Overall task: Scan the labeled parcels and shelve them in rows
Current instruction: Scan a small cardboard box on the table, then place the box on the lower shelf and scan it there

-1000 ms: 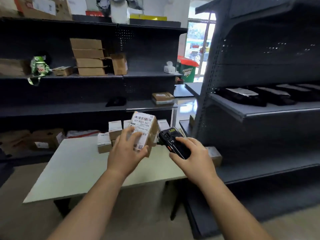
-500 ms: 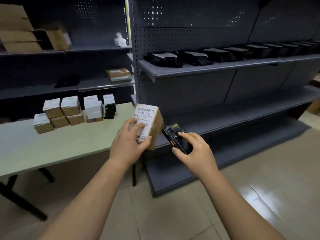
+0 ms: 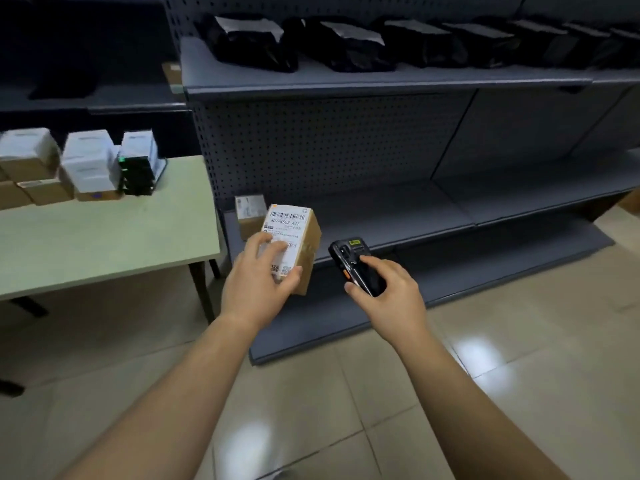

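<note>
My left hand point(image 3: 258, 284) grips a small brown cardboard parcel point(image 3: 299, 242) with a white barcode label facing up. To its right, my right hand point(image 3: 388, 294) holds a black handheld scanner point(image 3: 353, 265), thumb on its face. Both are held in front of the lower grey shelf point(image 3: 398, 216) of a dark metal rack. One similar labeled parcel point(image 3: 250, 216) stands at the left end of that shelf, just behind the held one. Several more labeled parcels point(image 3: 86, 164) sit grouped on the pale green table point(image 3: 104, 237) at the left.
Black bagged parcels point(image 3: 349, 46) lie in a row on the upper shelf point(image 3: 381, 83). The rack's base shelf point(image 3: 450, 275) sits near the tiled floor point(image 3: 346, 393). A table leg point(image 3: 202, 292) stands close to the rack's left end. A second dark shelving unit point(image 3: 86, 81) stands behind the table.
My view has swung right from the table toward the rack and come closer and lower. Both hands keep the parcel and the scanner, now held in front of the lower shelf.
</note>
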The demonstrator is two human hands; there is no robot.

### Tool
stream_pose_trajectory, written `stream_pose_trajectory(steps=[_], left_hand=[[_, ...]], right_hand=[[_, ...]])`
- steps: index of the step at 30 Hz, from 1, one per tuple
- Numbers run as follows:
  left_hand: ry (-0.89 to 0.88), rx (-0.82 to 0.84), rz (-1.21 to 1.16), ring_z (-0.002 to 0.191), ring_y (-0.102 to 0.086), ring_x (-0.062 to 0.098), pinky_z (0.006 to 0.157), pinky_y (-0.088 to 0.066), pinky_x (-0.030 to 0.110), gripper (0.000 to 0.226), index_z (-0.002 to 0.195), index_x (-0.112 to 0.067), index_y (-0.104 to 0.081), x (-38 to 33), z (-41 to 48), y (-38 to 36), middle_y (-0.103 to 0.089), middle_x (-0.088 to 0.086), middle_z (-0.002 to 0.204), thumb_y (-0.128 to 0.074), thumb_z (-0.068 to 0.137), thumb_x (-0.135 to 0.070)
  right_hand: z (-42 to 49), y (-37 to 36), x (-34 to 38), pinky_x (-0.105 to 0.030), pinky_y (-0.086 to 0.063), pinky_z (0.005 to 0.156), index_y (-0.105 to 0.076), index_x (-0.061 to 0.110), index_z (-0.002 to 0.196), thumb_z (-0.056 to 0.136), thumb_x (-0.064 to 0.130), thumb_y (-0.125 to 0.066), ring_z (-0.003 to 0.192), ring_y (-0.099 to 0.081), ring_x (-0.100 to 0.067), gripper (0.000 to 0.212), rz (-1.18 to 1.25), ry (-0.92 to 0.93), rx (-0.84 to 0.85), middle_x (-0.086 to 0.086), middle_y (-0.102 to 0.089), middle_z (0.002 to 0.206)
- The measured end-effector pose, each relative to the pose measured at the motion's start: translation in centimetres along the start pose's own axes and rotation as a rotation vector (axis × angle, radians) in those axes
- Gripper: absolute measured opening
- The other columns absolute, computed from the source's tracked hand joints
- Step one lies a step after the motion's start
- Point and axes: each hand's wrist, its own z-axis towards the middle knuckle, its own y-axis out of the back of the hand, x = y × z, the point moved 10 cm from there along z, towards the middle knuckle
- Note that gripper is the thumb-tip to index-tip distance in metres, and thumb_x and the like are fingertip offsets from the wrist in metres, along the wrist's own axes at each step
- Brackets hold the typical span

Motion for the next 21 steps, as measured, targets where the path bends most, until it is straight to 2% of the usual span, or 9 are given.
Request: stream_pose_trajectory(steps=[7,14,21], left_hand=[[0.127,0.006,0.089,0.124,-0.047,0.025,0.095,-0.044,0.041,0.05,0.133,-0.023,-0.055,-2.9,5.8,-7.9,-0.036,-0.004,0.147,-0.062,0.089,-0.046],[0.31,-0.094,0.159,0.121,-0.048,0.028,0.09,-0.047,0.043,0.048,0.13,-0.022,-0.057,-1.8,11.3,-16.3,-0.037,-0.003,0.146,-0.064,0.088,-0.044],[0.507,-0.074,0.197,0.118,-0.049,0.034,0.093,-0.048,0.048,0.048,0.129,-0.02,-0.055,2.4,16.1,-22.8,-0.038,0.004,0.143,-0.063,0.088,-0.042]], right_hand=[[9.5,0.8,-6.8,-0.024,-0.043,0.089,-0.062,0.032,0.128,0.08,0.043,-0.076,0.112,-0.053,-0.007,0.051,0.003,0.011,0.109,0.013,-0.058,0.119],[21.2,-2.6,-14.3,-0.036,-0.051,0.09,-0.062,0.032,0.127,0.08,0.044,-0.075,0.106,-0.058,-0.011,0.05,0.036,0.116,0.279,0.012,-0.06,0.115],[28.5,-7.4,-18.8,-0.036,-0.05,0.092,-0.061,0.031,0.129,0.08,0.043,-0.075,0.108,-0.058,-0.015,0.052,0.022,0.14,0.412,0.008,-0.059,0.117]])
